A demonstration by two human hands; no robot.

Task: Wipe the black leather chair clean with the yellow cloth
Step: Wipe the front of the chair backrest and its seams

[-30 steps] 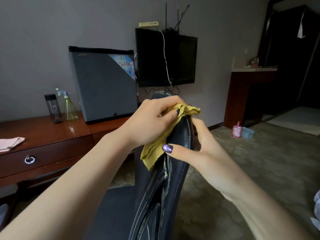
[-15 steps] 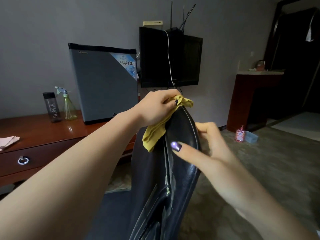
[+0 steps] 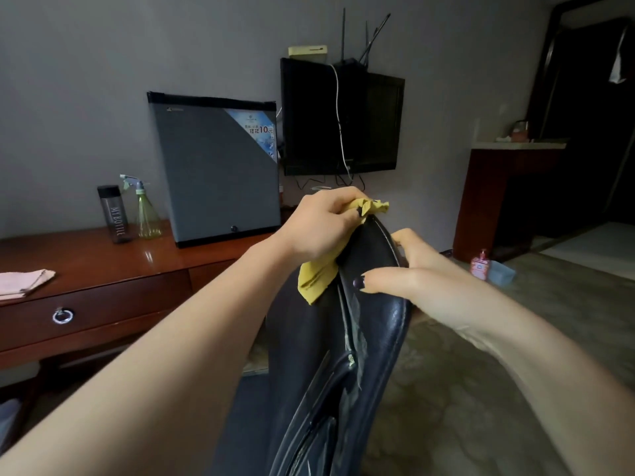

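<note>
The black leather chair (image 3: 364,341) rises edge-on in the middle of the view, its backrest worn and cracked along the seam. My left hand (image 3: 323,225) grips the yellow cloth (image 3: 318,274) and presses it against the top edge of the backrest; one end of the cloth sticks out above the fingers, the other hangs down the left face. My right hand (image 3: 412,273) grips the backrest's right edge just below the top, thumb across the near face and fingers curled behind it.
A wooden desk (image 3: 103,269) stands at the left with a dark bottle (image 3: 113,214), a green spray bottle (image 3: 146,207), a grey mini fridge (image 3: 216,166) and a folded pink cloth (image 3: 24,281). A television (image 3: 340,118) hangs on the wall. A red-labelled bottle (image 3: 480,264) sits on the carpet at right.
The view has shifted slightly and the chair top now looks broader. My left hand has slid the cloth along the top edge; my right hand has kept its grip on the backrest.
</note>
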